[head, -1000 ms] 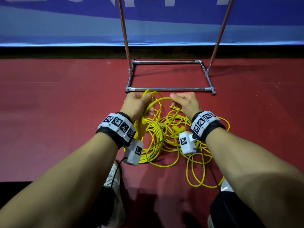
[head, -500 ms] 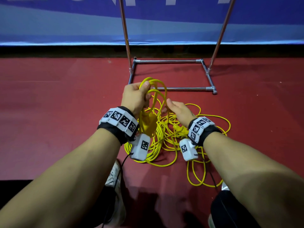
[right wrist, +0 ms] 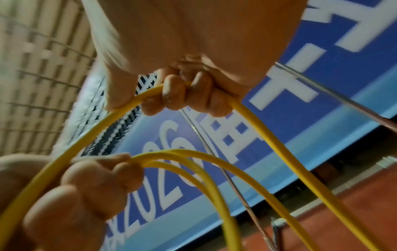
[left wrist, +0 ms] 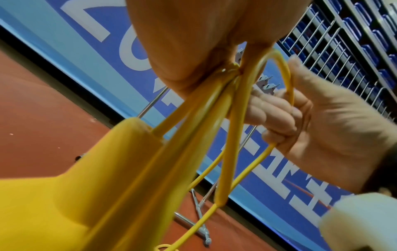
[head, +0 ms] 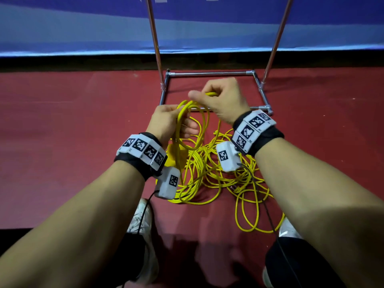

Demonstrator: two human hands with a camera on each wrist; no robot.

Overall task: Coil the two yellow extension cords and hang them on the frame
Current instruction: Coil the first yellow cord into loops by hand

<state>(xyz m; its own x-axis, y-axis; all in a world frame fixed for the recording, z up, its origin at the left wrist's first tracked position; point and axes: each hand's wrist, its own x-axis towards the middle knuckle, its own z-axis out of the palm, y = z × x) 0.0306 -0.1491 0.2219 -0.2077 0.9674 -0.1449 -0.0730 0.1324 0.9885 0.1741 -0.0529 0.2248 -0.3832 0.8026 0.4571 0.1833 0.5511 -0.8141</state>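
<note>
A tangle of yellow extension cord (head: 209,173) lies on the red floor in front of the metal frame (head: 209,74). My left hand (head: 168,121) grips a few gathered loops of cord (head: 195,129), and a yellow socket block (left wrist: 71,195) hangs below it. My right hand (head: 222,98) is raised just above and right of the left, fingers curled round a strand of the same cord (right wrist: 253,118) that arcs over toward the left hand (right wrist: 86,183). Whether the pile holds one cord or two cannot be told.
The frame's two uprights (head: 153,34) rise at the back, its base rectangle on the floor behind my hands. A blue banner (head: 83,23) runs along the far wall. My shoes (head: 141,225) stand close below the cord pile. Red floor lies to either side.
My right hand rose from the pile with a strand and swung it over toward the left hand. The left hand kept its loops and sank slightly nearer.
</note>
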